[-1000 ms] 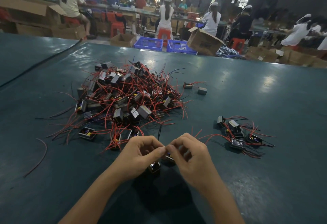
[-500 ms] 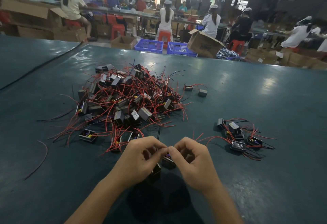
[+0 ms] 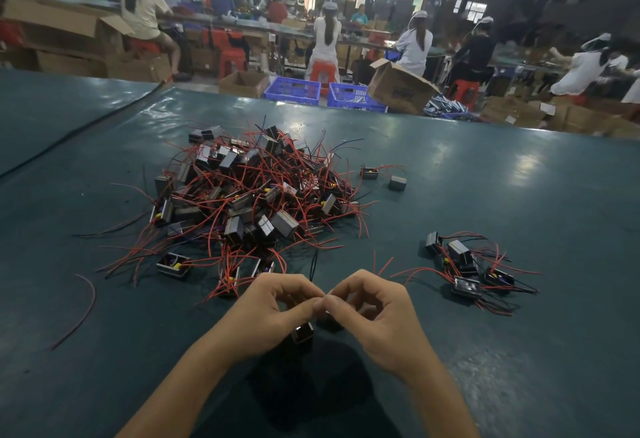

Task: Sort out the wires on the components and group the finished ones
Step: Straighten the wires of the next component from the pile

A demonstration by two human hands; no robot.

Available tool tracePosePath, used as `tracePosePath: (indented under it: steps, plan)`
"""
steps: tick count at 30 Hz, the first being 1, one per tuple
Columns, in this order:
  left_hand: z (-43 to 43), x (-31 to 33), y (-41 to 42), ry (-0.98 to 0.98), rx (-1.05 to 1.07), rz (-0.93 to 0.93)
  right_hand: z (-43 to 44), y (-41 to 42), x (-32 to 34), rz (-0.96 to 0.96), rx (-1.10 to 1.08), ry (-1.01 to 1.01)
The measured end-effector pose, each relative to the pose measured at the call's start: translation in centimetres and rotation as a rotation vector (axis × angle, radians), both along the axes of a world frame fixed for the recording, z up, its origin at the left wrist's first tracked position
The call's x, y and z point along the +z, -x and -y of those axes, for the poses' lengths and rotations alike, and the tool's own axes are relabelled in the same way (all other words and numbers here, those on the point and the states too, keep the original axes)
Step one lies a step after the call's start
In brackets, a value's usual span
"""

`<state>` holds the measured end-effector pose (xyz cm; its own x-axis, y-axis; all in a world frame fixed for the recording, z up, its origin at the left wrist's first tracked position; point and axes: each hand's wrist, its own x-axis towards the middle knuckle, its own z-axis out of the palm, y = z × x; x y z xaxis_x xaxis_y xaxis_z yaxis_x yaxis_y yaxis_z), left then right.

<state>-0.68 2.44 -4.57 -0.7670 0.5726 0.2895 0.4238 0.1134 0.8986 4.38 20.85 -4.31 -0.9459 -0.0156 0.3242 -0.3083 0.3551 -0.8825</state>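
A big tangled pile of small black components with red and black wires (image 3: 242, 202) lies at the table's middle left. A smaller group of several components (image 3: 467, 271) sits to the right. Close to me, my left hand (image 3: 273, 316) and my right hand (image 3: 377, 320) meet fingertip to fingertip, pinching the wires of a small black component (image 3: 303, 333) that hangs below my fingers. Red wire ends stick up behind my right hand. Most of the held component is hidden by my fingers.
The work surface is a dark green table (image 3: 519, 195). A loose red wire (image 3: 83, 309) lies at the left. Two stray components (image 3: 382, 178) lie beyond the pile. Past the far edge are blue crates (image 3: 292, 91), cardboard boxes and seated workers.
My hands stay together near the table's front, fingers working the same component's wires. The view has shifted slightly; the piles have not moved.
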Motion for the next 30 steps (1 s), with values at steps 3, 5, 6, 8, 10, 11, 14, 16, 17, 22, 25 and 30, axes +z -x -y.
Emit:
tracePosePath:
  steps: [3,5,6,8,10,11,14,16,17,22,25,30]
  plan:
    - [-0.4,-0.4,-0.2,0.076,0.118,-0.331,0.1,0.3,-0.1,0.067,-0.077,0.041]
    - [-0.6,-0.6,-0.3,0.166,0.169,-0.561,0.3,0.6,-0.3,0.181,-0.116,0.131]
    - [-0.7,-0.6,-0.3,0.208,0.178,-0.659,0.4,0.7,-0.5,0.255,-0.134,0.182]
    - [-0.8,-0.7,-0.3,0.253,0.173,-0.75,0.4,0.9,-0.6,0.36,-0.156,0.248]
    - [-0.8,-0.7,-0.3,0.243,0.177,-0.688,0.4,0.9,-0.6,0.329,-0.146,0.234]
    - [-0.8,-0.6,-0.4,0.211,0.183,-0.61,0.4,0.9,-0.6,0.264,-0.143,0.204]
    - [-0.8,-0.4,-0.4,0.053,0.203,-0.309,0.2,0.7,-0.4,-0.06,-0.2,0.056]
    - [-0.8,-0.3,-0.2,0.009,0.234,-0.176,0.2,0.6,-0.4,-0.268,-0.179,-0.061]
    - [-0.8,-0.2,-0.2,0.002,0.228,-0.111,0.2,0.6,-0.5,-0.341,-0.15,-0.112]
    - [-0.4,0.3,-0.1,-0.053,0.125,0.108,0.1,0.6,-1.1,-0.445,-0.14,-0.269]
    - [-0.3,0.4,-0.2,-0.08,0.079,0.162,-0.1,0.6,-1.0,-0.488,-0.143,-0.254]
    - [-0.4,0.2,-0.3,-0.044,0.088,0.086,0.0,0.7,-0.9,-0.427,-0.189,-0.341]
